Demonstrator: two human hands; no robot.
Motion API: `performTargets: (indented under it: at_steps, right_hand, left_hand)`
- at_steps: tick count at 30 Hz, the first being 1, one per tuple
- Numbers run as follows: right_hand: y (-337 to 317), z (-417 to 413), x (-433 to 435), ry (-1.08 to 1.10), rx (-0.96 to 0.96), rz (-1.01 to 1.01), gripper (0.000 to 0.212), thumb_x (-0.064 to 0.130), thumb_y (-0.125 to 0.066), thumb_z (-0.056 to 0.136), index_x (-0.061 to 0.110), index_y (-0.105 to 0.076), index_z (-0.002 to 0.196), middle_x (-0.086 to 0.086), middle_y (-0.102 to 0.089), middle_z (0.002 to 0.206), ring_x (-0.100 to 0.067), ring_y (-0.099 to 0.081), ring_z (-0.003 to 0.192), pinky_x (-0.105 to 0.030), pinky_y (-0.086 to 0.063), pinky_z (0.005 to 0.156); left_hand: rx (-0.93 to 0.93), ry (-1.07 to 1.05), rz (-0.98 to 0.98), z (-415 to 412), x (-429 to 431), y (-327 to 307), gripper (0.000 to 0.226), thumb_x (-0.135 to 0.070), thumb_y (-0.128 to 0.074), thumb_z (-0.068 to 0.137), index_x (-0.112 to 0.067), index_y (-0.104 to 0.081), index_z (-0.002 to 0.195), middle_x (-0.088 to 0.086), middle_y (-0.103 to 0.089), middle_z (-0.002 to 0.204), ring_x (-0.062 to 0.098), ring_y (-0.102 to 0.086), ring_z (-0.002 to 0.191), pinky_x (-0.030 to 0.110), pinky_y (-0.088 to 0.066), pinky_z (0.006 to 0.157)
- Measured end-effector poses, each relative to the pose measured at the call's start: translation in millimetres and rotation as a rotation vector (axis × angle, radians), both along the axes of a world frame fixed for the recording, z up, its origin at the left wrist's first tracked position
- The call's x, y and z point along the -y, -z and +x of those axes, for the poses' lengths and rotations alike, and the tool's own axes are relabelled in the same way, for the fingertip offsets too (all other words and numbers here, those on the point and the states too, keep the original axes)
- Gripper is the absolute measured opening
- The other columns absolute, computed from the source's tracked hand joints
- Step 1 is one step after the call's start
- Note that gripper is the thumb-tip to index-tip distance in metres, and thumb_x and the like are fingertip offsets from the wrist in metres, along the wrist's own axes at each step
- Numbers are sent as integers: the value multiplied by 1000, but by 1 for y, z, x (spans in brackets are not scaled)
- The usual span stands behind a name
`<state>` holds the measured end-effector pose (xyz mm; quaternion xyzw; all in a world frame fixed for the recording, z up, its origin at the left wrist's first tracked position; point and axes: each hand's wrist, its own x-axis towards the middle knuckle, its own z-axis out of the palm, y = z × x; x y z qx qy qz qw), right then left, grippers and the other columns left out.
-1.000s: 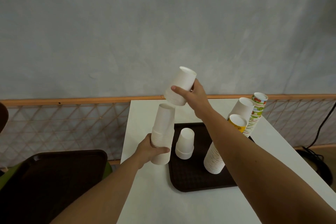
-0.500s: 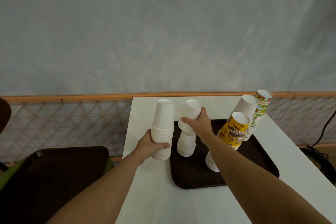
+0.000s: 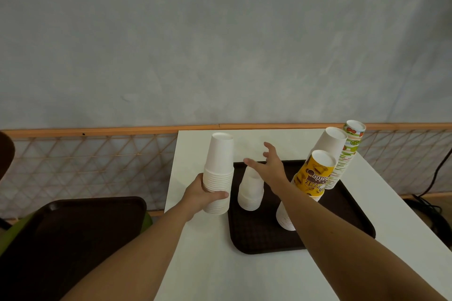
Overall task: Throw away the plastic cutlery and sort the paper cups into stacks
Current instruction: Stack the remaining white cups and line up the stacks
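One white surface (image 3: pixel 244 276) carries the brown tray (image 3: pixel 259 234). Left of the tray, my left hand (image 3: pixel 200 194) wraps its fingers round the tall cup stack (image 3: pixel 220 161). The short cup stack (image 3: pixel 252 193) stands upright on the tray, just beneath my right hand (image 3: pixel 270 170), fingers spread and empty; that hand hides its top. I see no cutlery.

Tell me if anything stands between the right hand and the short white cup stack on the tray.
Nothing visible does: the open right hand is directly over the top of the short white stack, no other cup between.
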<state>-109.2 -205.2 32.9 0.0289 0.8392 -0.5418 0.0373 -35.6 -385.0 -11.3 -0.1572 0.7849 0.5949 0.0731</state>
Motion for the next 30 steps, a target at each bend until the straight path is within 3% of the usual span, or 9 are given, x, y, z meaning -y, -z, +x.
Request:
performTargets:
  at_steps: [6, 11, 14, 17, 25, 30]
  right_hand:
    - [-25, 4, 9, -58, -164, -95, 70, 43, -64, 84, 24, -31, 142, -7, -44, 140, -22, -43, 127, -32, -40, 96]
    - [-37, 10, 22, -316, -28, -75, 81, 42, -70, 79, 23, -27, 145, -4, -41, 141, -22, -42, 128, -31, -39, 95]
    - [-36, 11, 29, -382, 11, -29, 82, 41, -74, 76, 22, -30, 143, -3, -46, 138, -22, -48, 123, -37, -44, 101]
    - [-35, 14, 33, -421, 31, -27, 79, 38, -76, 75, 23, -33, 139, 0, -49, 132, -21, -51, 116, -36, -47, 95]
    - [-35, 17, 40, -392, -20, -7, 69, 33, -77, 75, 21, -39, 132, 7, -50, 116, -14, -50, 106, -27, -44, 82]
    - [-42, 15, 40, -377, -38, -42, 70, 32, -76, 76, 20, -38, 134, 2, -52, 124, -17, -50, 109, -29, -45, 84]
  left_hand:
    - [-15, 6, 9, 0, -3, -2, 76, -24, -84, 65, -21, -43, 128, -2, -56, 118, 19, -53, 108, 32, -45, 87]
    - [-26, 22, -12, 0, -6, -7, 75, -26, -83, 66, -22, -42, 128, -2, -56, 117, 19, -52, 108, 33, -45, 88]
    - [-32, 23, -17, -1, -8, -9, 74, -26, -82, 67, -22, -43, 128, -3, -55, 116, 19, -52, 107, 33, -44, 87]
    - [-32, 29, -26, 1, -8, -12, 71, -26, -82, 67, -22, -43, 127, -3, -55, 116, 19, -52, 107, 32, -44, 86]
    - [-23, 33, -35, 5, -4, -13, 71, -26, -81, 68, -22, -42, 128, -4, -54, 114, 19, -51, 107, 32, -43, 85]
    - [-23, 30, -30, 5, -3, -13, 72, -25, -81, 68, -21, -42, 129, -3, -54, 116, 19, -51, 107, 32, -43, 87]
